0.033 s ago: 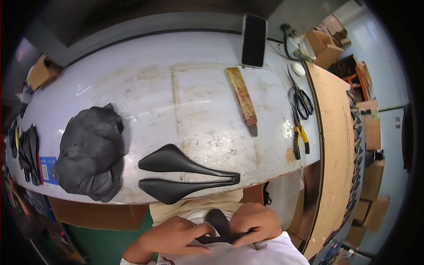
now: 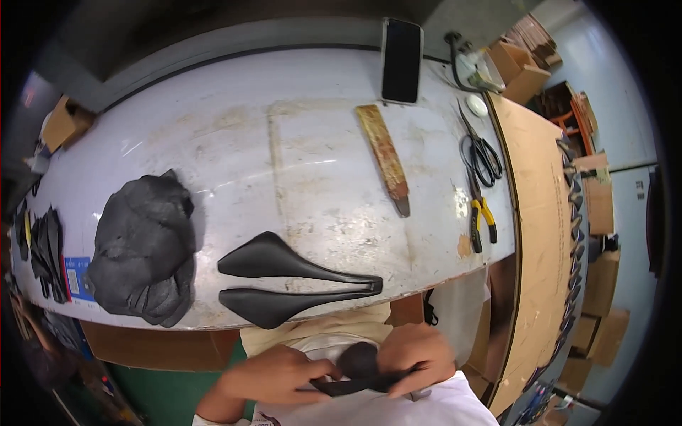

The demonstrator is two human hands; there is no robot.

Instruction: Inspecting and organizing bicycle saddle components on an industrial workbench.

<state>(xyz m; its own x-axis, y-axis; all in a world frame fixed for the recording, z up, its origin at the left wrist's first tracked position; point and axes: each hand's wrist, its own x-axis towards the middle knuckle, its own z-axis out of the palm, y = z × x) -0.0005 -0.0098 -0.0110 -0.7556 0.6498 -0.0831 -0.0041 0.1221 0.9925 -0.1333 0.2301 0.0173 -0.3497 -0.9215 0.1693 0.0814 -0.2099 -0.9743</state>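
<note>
Left hand (image 2: 273, 376), right hand (image 2: 419, 355): each grip pinching opposite end of black saddle piece (image 2: 359, 375), held close to body below tabletop (image 2: 284, 142) edge. Finished saddle (image 2: 291, 280) parked at near edge, within reach.

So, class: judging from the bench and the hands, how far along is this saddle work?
One black saddle shell lies bare on the white bench. In hand: the left hand and right hand both grip another black saddle piece below the bench edge. Apparently left: the pile of black covers, untouched.
</note>
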